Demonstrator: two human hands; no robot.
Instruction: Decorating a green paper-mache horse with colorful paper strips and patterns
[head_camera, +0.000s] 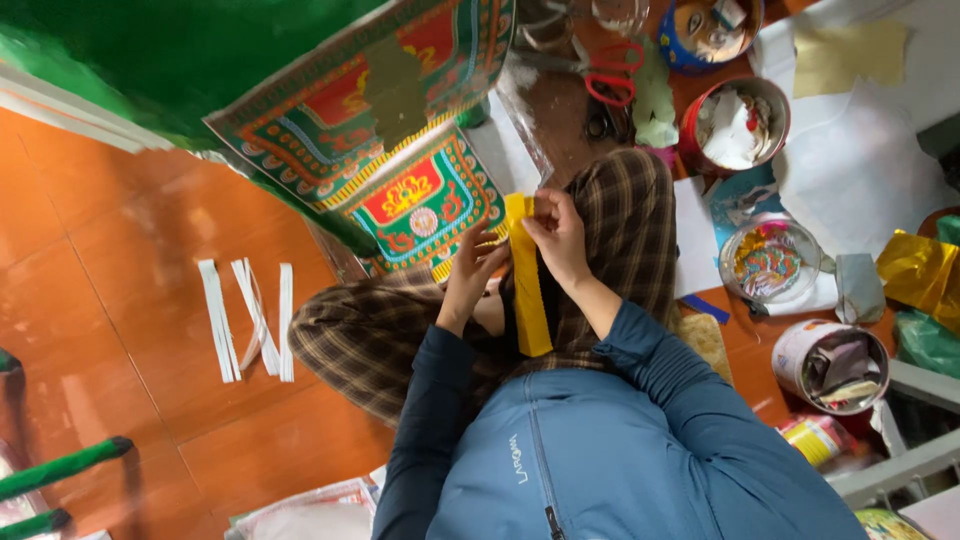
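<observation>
Floor: glossy orange-brown tiled floor (130, 260) fills the left of the frame; the person sits on it cross-legged in a blue jacket and brown plaid trousers.
Held thing: long yellow paper strip (527, 290) at frame centre, its long axis running nearly top to bottom, the lower end hanging free over the lap.
Left hand (470, 275): fingers pinched narrow on the strip's left edge, below its top end.
Right hand (558, 235): closed on the top end of the strip, slightly higher in the frame, so the strip lies between both hands.
Left of centre: white paper strips (248, 320) lie on the floor, well apart from the hands.
Beyond the hands: patterned red, green and gold paper panel (400, 130).
Upper right: red-handled scissors (610, 75) and round tins of paper scraps (735, 125).
</observation>
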